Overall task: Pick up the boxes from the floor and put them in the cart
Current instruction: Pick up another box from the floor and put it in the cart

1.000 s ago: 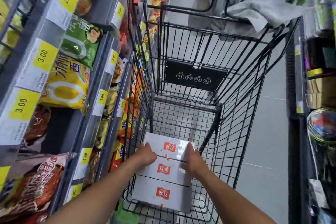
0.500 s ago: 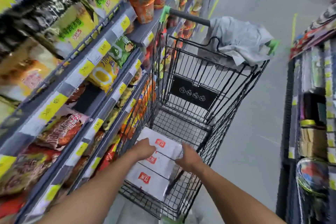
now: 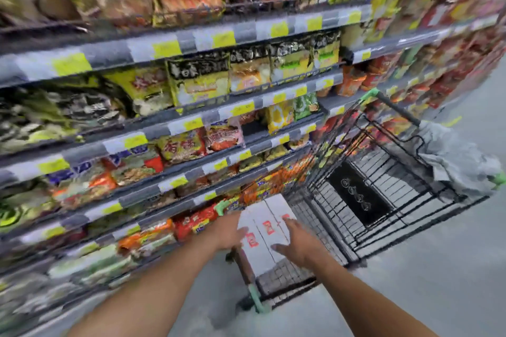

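White boxes with red labels [image 3: 267, 230] lie side by side on the bottom of the black wire cart [image 3: 380, 216], at its near end. My left hand [image 3: 228, 232] hovers at the boxes' left edge with fingers spread. My right hand [image 3: 298, 241] hangs over their right side, fingers straight and apart. Neither hand grips a box. The frame is blurred by head motion.
Shelves of snack and noodle packets [image 3: 191, 128] with yellow price tags run along the left, close beside the cart. A grey cloth [image 3: 454, 156] drapes over the cart's far handle end. Grey floor [image 3: 410, 295] lies to the right and in front.
Both hands have let go of the boxes and pulled back with fingers spread. The view has swung left and tilted, and the boxes now rest on the cart's bottom.
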Motion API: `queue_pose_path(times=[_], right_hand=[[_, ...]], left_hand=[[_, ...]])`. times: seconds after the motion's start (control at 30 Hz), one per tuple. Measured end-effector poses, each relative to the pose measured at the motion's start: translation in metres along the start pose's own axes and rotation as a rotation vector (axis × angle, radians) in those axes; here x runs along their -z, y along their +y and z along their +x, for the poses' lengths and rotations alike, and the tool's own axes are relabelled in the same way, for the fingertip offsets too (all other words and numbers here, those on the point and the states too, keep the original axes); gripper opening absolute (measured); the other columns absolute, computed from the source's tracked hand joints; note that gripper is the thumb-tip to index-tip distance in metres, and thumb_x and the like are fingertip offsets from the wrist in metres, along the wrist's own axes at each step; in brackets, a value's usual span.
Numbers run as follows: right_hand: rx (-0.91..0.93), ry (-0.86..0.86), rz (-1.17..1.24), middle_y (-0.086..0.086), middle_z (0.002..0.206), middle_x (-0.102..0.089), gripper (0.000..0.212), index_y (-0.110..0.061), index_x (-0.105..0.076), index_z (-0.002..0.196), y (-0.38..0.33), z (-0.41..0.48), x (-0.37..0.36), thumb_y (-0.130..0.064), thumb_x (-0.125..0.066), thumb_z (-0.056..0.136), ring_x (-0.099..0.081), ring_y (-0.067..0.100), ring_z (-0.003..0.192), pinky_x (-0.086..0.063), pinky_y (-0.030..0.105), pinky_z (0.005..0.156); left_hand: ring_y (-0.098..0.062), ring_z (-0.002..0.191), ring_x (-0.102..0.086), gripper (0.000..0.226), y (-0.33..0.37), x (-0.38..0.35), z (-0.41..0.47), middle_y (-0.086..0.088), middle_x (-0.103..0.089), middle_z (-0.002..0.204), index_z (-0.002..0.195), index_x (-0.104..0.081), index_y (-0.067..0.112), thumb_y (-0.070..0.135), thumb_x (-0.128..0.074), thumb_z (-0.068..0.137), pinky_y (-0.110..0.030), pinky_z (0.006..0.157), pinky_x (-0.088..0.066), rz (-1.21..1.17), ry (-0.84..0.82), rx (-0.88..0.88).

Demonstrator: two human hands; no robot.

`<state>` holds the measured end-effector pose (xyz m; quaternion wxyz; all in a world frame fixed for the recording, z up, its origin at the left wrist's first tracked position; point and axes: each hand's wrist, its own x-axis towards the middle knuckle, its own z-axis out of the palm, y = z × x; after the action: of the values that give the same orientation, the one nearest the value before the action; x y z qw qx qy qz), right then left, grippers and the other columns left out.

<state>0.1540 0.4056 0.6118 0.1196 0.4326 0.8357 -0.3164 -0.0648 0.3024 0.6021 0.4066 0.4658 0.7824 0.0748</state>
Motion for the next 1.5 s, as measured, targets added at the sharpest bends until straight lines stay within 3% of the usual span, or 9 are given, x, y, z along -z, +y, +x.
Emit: queue_pose_path(times=[0.13, 0.27, 0.53, 0.73, 0.8, 0.97, 1.17, 1.27, 1.5], right_hand=[[0.178, -0.058, -0.129, 0.013, 0.161, -0.030, 0.086, -0.022, -0.025, 0.158, -0.073, 0.012, -0.025, -0.049, -0.070, 0.089, -0.029, 0.026, 0.148, -0.028, 0.031, 0.113], [0.335, -0.172, -0.216, 0.011, 0.164, -0.023, 0.090, -0.025, -0.021, 0.160, -0.161, 0.014, -0.070, -0.049, -0.070, 0.088, -0.028, 0.030, 0.149, -0.031, 0.039, 0.118], [0.675, -0.365, -0.381, 0.007, 0.166, -0.022, 0.087, -0.028, -0.021, 0.160, -0.343, -0.050, -0.216, -0.054, -0.066, 0.090, -0.020, 0.028, 0.152, -0.026, 0.040, 0.121], [0.853, -0.474, -0.528, 0.005, 0.167, -0.019, 0.089, -0.023, -0.019, 0.161, -0.463, -0.133, -0.334, -0.056, -0.065, 0.092, -0.022, 0.027, 0.152, -0.028, 0.040, 0.120], [0.917, -0.511, -0.586, 0.006, 0.166, -0.020, 0.089, -0.021, -0.019, 0.161, -0.496, -0.159, -0.371, -0.055, -0.064, 0.092, -0.023, 0.026, 0.152, -0.026, 0.038, 0.120], [1.055, -0.619, -0.677, 0.007, 0.164, -0.026, 0.089, -0.018, -0.021, 0.160, -0.549, -0.209, -0.443, -0.050, -0.068, 0.092, -0.024, 0.022, 0.151, -0.021, 0.030, 0.119], [1.113, -0.727, -0.843, 0.008, 0.164, -0.026, 0.094, -0.022, -0.022, 0.160, -0.585, -0.227, -0.525, -0.054, -0.070, 0.087, -0.027, 0.026, 0.149, -0.026, 0.036, 0.121], [1.102, -0.796, -0.898, 0.008, 0.164, -0.024, 0.094, -0.023, -0.021, 0.160, -0.599, -0.229, -0.567, -0.053, -0.071, 0.086, -0.028, 0.027, 0.149, -0.028, 0.038, 0.120], [1.066, -0.947, -0.971, 0.006, 0.161, -0.030, 0.090, -0.025, -0.026, 0.158, -0.606, -0.235, -0.663, -0.050, -0.072, 0.085, -0.036, 0.026, 0.144, -0.035, 0.038, 0.116]], left_hand=[[-0.032, 0.140, -0.044, 0.063, -0.066, 0.010, -0.071, -0.017, -0.042, 0.155, 0.152, -0.039, 0.007, 0.043, -0.052, 0.101, -0.034, 0.111, -0.038, -0.097, 0.152, 0.127], [-0.031, 0.140, -0.043, 0.064, -0.146, 0.006, -0.156, -0.013, -0.038, 0.158, 0.156, -0.032, 0.015, 0.044, -0.050, 0.103, -0.036, 0.111, -0.038, -0.190, 0.316, 0.288], [-0.028, 0.152, -0.025, 0.077, -0.312, -0.063, -0.366, -0.014, -0.018, 0.167, 0.160, -0.016, 0.006, 0.049, -0.047, 0.104, -0.037, 0.121, -0.025, -0.382, 0.445, 0.634], [-0.024, 0.148, -0.033, 0.084, -0.410, -0.148, -0.524, -0.013, -0.034, 0.160, 0.154, -0.032, 0.005, 0.063, -0.044, 0.094, -0.029, 0.116, -0.023, -0.483, 0.605, 0.860], [-0.025, 0.146, -0.036, 0.074, -0.436, -0.177, -0.567, -0.012, -0.039, 0.158, 0.153, -0.035, 0.008, 0.052, -0.053, 0.097, -0.030, 0.117, -0.026, -0.542, 0.637, 0.940], [-0.024, 0.131, -0.053, 0.059, -0.473, -0.237, -0.633, -0.010, -0.056, 0.143, 0.140, -0.053, 0.012, 0.042, -0.064, 0.091, -0.029, 0.108, -0.039, -0.692, 0.657, 1.087], [-0.025, 0.127, -0.055, 0.078, -0.512, -0.302, -0.657, -0.006, -0.055, 0.144, 0.147, -0.043, 0.019, 0.051, -0.064, 0.079, -0.036, 0.104, -0.046, -0.898, 0.656, 1.215], [-0.025, 0.130, -0.052, 0.063, -0.513, -0.304, -0.670, -0.005, -0.054, 0.145, 0.141, -0.051, 0.021, 0.044, -0.067, 0.085, -0.036, 0.106, -0.044, -0.948, 0.632, 1.249], [-0.027, 0.146, -0.033, 0.083, -0.560, -0.343, -0.673, -0.007, -0.034, 0.162, 0.158, -0.027, 0.018, 0.041, -0.067, 0.089, -0.039, 0.117, -0.033, -1.086, 0.564, 1.346]])
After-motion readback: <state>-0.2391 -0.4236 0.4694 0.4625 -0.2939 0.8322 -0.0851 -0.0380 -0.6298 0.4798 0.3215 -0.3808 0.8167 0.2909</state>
